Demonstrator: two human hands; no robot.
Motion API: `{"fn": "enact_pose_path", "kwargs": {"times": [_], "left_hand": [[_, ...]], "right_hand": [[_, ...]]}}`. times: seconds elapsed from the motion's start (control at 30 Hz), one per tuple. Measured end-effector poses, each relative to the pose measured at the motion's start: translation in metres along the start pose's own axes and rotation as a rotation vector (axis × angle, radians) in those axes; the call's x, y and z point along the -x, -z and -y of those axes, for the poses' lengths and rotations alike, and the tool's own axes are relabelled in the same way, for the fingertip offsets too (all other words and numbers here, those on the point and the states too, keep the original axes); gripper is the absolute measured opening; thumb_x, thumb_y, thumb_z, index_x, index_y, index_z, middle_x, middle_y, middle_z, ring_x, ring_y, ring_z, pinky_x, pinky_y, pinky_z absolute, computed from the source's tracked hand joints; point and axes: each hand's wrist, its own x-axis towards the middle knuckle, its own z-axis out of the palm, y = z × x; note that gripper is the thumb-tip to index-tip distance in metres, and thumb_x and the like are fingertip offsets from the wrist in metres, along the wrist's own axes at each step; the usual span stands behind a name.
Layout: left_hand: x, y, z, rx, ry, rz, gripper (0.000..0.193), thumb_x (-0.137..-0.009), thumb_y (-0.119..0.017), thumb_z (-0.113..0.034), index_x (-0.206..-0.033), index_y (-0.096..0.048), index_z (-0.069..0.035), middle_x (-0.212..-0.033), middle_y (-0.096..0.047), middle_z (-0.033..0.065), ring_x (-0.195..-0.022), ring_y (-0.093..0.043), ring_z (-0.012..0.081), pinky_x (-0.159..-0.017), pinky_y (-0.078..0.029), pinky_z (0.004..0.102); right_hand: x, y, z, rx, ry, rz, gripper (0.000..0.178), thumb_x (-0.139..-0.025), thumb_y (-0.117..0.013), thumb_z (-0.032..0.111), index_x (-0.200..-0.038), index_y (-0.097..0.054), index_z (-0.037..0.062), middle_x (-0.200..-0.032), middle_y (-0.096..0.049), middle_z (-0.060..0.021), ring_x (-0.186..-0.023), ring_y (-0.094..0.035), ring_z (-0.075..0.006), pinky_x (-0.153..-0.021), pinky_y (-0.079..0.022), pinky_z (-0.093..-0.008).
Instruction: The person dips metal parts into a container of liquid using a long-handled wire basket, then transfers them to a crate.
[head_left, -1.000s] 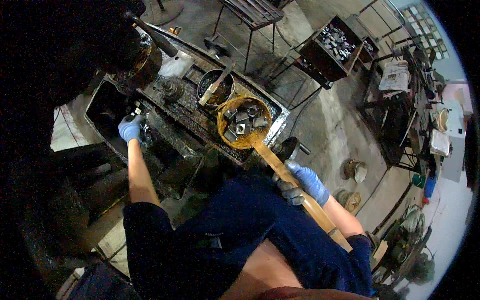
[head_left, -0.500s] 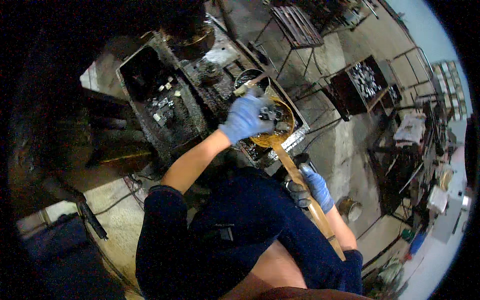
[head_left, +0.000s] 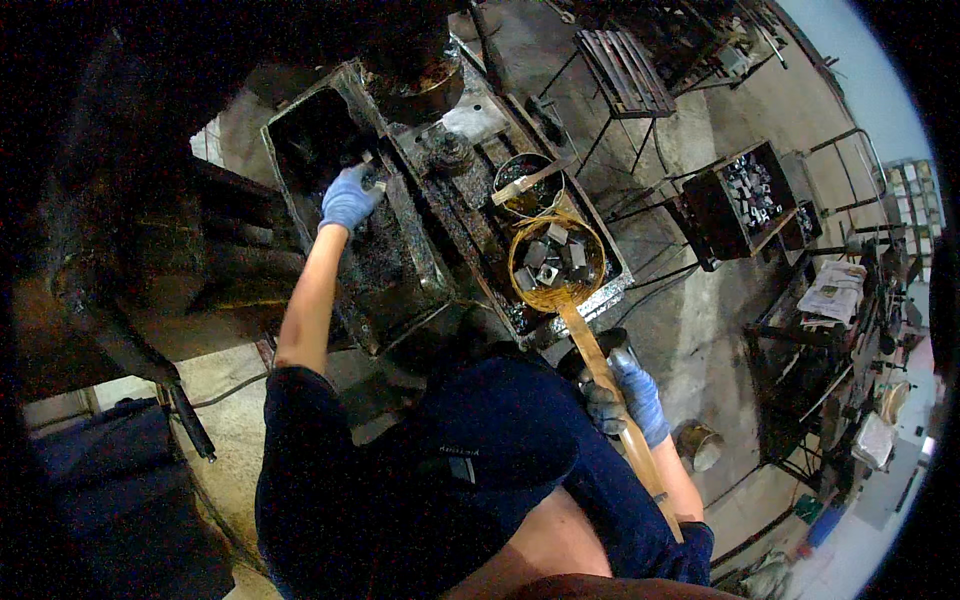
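My left hand [head_left: 350,198], in a blue glove with dark fingertips, reaches into a dark oily metal tray [head_left: 292,98] on the left. Its fingers look apart beside a small pale metal piece [head_left: 379,186]; the glove covers part of what lies beneath. My right hand [head_left: 636,400], gloved in blue with a dark palm, is wrapped round the long wooden handle [head_left: 590,340] of a round basket. Yellowish-brown in colour, the basket [head_left: 514,262] holds several grey metal blocks [head_left: 549,254] and rests on the machine bed at the handle's far end.
Beyond the basket stands a round pail [head_left: 533,208] with a flat brush-like tool [head_left: 525,186] across it. At the right are a slatted metal stand [head_left: 625,75] and a dark bin [head_left: 722,210] of metal pieces. A small can [head_left: 700,445] sits on the floor.
My left hand has moved from over the basket leftward into the dark tray, uncovering the blocks in the basket. The right hand keeps its grip on the handle. The view has shifted slightly.
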Motion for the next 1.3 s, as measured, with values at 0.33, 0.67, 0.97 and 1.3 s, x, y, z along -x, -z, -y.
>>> {"fn": "enact_pose_path", "kwargs": {"times": [0.33,0.67,0.97,1.3], "left_hand": [[-0.026,-0.071,0.047,-0.680,-0.024,0.642,0.079,-0.063,-0.064,-0.016,-0.132,-0.027,-0.021,-0.136,-0.025,0.0182,-0.117,-0.038,0.0363,-0.093,-0.037,0.0439],[-0.040,-0.083,0.051,-0.495,0.023,0.561,0.059,-0.059,-0.064,-0.012,-0.116,-0.050,-0.022,-0.124,-0.036,0.0181,-0.111,-0.043,0.0351,-0.089,-0.041,0.0413],[-0.035,-0.065,0.040,-0.346,0.179,0.509,0.061,-0.062,-0.070,-0.026,-0.119,-0.048,-0.023,-0.122,-0.040,0.0169,-0.110,-0.042,0.0356,-0.090,-0.040,0.0412],[-0.033,-0.075,0.052,-0.440,0.144,0.528,0.070,-0.063,-0.071,-0.029,-0.125,-0.039,-0.033,-0.131,-0.028,0.0167,-0.119,-0.030,0.0432,-0.095,-0.036,0.0445]], "right_hand": [[0.002,-0.001,-0.004,-0.058,0.021,-0.057,0.046,-0.084,-0.042,0.049,-0.093,-0.050,0.0046,-0.055,-0.041,0.0001,-0.036,-0.034,-0.0085,-0.030,-0.031,-0.0237],[0.002,-0.012,-0.005,-0.106,0.009,-0.116,0.047,-0.082,-0.046,0.051,-0.091,-0.051,0.0052,-0.055,-0.042,0.0003,-0.036,-0.035,-0.0074,-0.030,-0.033,-0.0227],[-0.002,-0.011,-0.010,-0.114,0.053,-0.076,0.047,-0.082,-0.046,0.050,-0.093,-0.051,0.0052,-0.055,-0.042,0.0009,-0.036,-0.036,-0.0083,-0.030,-0.032,-0.0229],[-0.002,-0.011,-0.014,-0.100,0.089,-0.144,0.045,-0.082,-0.046,0.049,-0.091,-0.053,0.0055,-0.054,-0.042,0.0014,-0.035,-0.036,-0.0080,-0.029,-0.031,-0.0221]]}}
